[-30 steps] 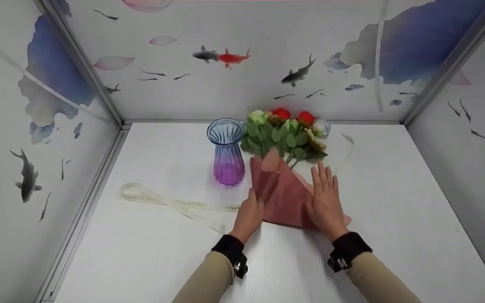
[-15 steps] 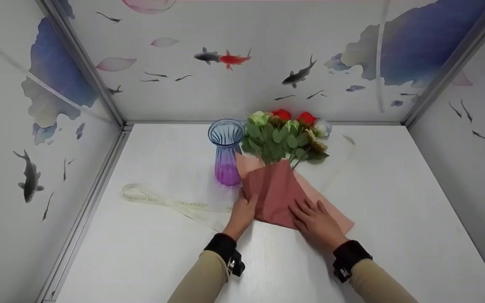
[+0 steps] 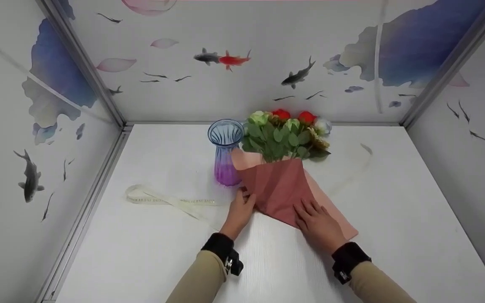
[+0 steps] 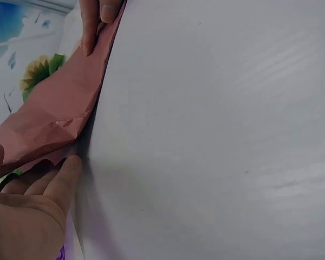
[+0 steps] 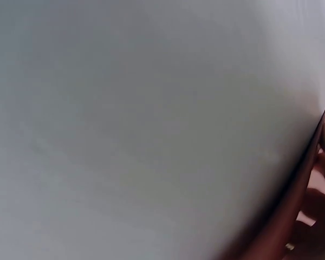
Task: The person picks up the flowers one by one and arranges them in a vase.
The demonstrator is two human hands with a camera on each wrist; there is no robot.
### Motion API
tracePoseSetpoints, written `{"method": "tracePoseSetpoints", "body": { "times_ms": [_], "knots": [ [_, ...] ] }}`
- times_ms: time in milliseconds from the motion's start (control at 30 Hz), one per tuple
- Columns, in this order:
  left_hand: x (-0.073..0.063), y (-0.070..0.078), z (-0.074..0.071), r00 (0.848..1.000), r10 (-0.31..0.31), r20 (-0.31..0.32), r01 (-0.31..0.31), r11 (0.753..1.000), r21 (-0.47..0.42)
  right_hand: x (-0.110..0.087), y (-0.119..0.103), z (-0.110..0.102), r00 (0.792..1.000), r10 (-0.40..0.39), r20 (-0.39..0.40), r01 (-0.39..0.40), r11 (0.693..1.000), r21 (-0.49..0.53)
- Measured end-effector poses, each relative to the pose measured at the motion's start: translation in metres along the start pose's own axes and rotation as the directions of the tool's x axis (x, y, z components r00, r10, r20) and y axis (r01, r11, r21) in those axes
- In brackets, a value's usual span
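Note:
A bunch of flowers (image 3: 280, 136) with red, pale green and white blooms lies at the back of the table, its lower stems covered by dusky pink wrapping paper (image 3: 278, 185). At the paper's left edge, my left hand (image 3: 239, 212) holds it. In the left wrist view, the thumb is on top and the fingers (image 4: 65, 181) are underneath. My right hand (image 3: 320, 223) rests on the paper's lower right part with its fingers spread. Only a sliver of that hand shows in the right wrist view, beside the paper's edge (image 5: 276, 233).
A blue-to-purple glass vase (image 3: 227, 147) stands directly left of the flowers, partly behind the paper's lighter corner. A cream printed ribbon (image 3: 158, 198) lies looped on the white table (image 3: 162, 261), left of my left hand. Patterned panels (image 3: 251, 92) enclose the back and sides.
The raised paper flap has come down over the stems, and the paper has turned slightly, its left corner nearer the vase. My right hand has lowered onto it; my left hand has shifted left.

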State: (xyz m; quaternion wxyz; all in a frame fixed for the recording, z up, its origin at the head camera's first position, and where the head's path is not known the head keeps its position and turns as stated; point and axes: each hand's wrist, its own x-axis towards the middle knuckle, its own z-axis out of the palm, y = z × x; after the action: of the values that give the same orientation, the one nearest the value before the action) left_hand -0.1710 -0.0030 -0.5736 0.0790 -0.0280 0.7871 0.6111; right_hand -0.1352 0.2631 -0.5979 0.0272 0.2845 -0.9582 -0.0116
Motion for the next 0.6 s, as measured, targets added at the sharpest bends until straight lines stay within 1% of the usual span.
{"method": "tracePoseSetpoints", "body": {
  "times_ms": [33,100,200,233,300,333,400,467,500,600],
  "knots": [
    [0.0,0.0,0.0,1.0,0.006,0.002,-0.006,1.0,0.005,0.0,-0.001,-0.001,1.0,-0.009,0.004,0.009,0.999,-0.035],
    [-0.001,-0.001,0.0,0.999,0.033,0.004,-0.033,0.999,0.028,-0.001,-0.002,-0.001,1.0,-0.012,0.004,0.012,0.997,-0.072],
    [-0.002,-0.002,0.001,0.996,0.084,0.027,-0.086,0.99,0.114,-0.001,-0.005,-0.001,1.0,0.022,-0.004,-0.022,0.997,-0.071],
    [-0.003,-0.002,0.001,0.995,0.093,0.043,-0.099,0.983,0.154,-0.001,-0.006,0.0,0.999,0.04,-0.013,-0.041,0.997,-0.058],
    [-0.005,-0.002,0.002,0.989,0.118,0.085,-0.136,0.955,0.262,0.0,-0.007,0.001,0.996,0.08,-0.033,-0.081,0.996,-0.034],
    [-0.006,-0.002,0.002,0.985,0.131,0.11,-0.16,0.935,0.318,0.0,-0.008,0.001,0.994,0.103,-0.047,-0.104,0.994,-0.019],
    [-0.007,-0.002,0.003,0.977,0.131,0.168,-0.191,0.888,0.418,0.001,-0.01,0.002,0.987,0.144,-0.065,-0.144,0.99,0.003],
    [-0.009,-0.003,0.003,0.964,0.137,0.228,-0.239,0.823,0.516,0.002,-0.013,0.001,0.98,0.182,-0.079,-0.181,0.983,0.02],
    [-0.009,-0.004,0.003,0.958,0.135,0.252,-0.257,0.795,0.549,0.003,-0.014,0.0,0.977,0.197,-0.086,-0.196,0.98,0.023],
    [-0.012,-0.005,0.004,0.944,0.131,0.302,-0.303,0.708,0.638,0.003,-0.016,-0.001,0.966,0.236,-0.107,-0.235,0.972,0.024]
  ]
}}
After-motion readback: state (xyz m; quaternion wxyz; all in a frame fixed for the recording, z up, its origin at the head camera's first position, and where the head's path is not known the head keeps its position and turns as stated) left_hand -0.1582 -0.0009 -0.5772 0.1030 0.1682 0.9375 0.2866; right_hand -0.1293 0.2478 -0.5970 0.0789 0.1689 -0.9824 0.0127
